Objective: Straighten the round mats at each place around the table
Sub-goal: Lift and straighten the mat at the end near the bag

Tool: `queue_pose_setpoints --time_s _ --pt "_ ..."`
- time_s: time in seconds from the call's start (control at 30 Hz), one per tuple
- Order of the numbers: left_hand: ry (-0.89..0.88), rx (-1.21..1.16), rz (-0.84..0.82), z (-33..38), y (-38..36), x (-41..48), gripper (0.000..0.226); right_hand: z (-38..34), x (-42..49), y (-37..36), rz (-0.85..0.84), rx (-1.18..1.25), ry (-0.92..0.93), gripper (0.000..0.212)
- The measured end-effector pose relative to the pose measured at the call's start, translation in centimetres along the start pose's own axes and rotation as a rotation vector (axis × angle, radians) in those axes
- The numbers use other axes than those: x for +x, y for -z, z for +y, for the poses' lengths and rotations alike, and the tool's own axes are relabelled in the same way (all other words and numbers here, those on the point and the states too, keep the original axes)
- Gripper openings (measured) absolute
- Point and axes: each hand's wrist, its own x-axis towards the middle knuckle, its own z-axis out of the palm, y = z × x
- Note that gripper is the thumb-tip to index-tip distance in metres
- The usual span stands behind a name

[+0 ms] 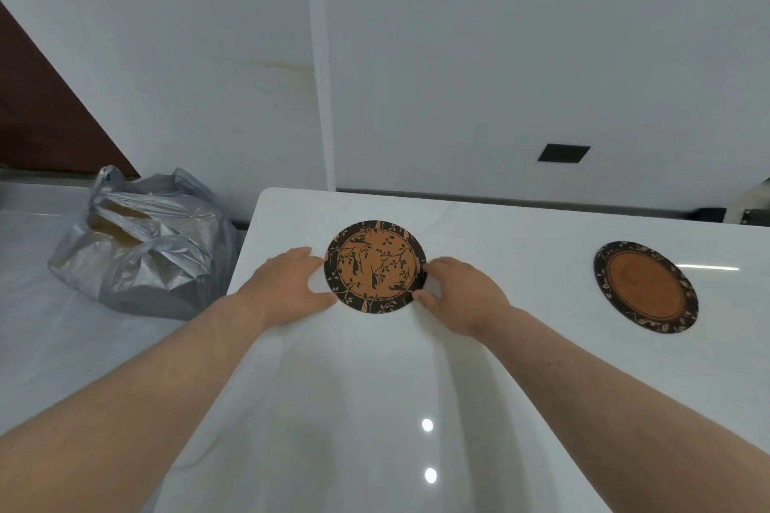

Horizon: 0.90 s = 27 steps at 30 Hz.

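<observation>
A round mat point(375, 266), black-rimmed with an orange middle and a dark branch-and-bird pattern, lies flat near the far left corner of the glossy white table point(354, 387). My left hand point(287, 283) touches its left edge with spread fingers and thumb. My right hand point(458, 296) holds its right edge between thumb and fingers. A second round mat point(645, 287), same rim with a plainer orange middle, lies to the right with no hand near it.
A crumpled silver plastic bag point(141, 246) sits on the pale floor left of the table. White walls stand close behind the table's far edge, with a dark wall plate point(563, 153) at the right.
</observation>
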Motion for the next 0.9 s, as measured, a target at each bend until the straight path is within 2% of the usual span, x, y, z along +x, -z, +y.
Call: queue_pose_setpoints --time_s 0.07,0.23,0.3,0.37,0.43,0.63,0.9 --pt "0.037 -0.114 0.000 -0.3 0.4 -1.2 0.068 0.2 -1.0 0.7 -0.004 0.000 -0.008 0.037" --pt "0.101 -0.281 -0.024 0.0 0.9 -3.1 0.048 -0.1 -2.1 1.4 -0.035 -0.048 0.002 0.044" --pt "0.100 -0.250 -0.057 0.0 1.4 -3.3 0.047 -0.2 -2.1 1.9 -0.037 -0.058 -0.007 0.045" --pt "0.032 -0.201 0.003 3.3 3.5 -10.3 0.047 -2.0 -9.3 5.3 0.049 -0.073 -0.002 0.045" --pt "0.028 -0.211 0.016 3.5 3.7 -10.4 0.047 -1.7 -9.5 5.4 0.056 -0.067 -0.009 0.042" --pt "0.042 -0.227 -0.006 3.5 2.2 -12.1 0.046 -1.5 -11.5 5.0 0.019 -0.043 -0.046 0.042" --pt "-0.051 -0.141 -0.024 5.8 0.0 -19.5 0.050 -1.5 -21.9 5.0 0.015 -0.047 -0.155 0.047"
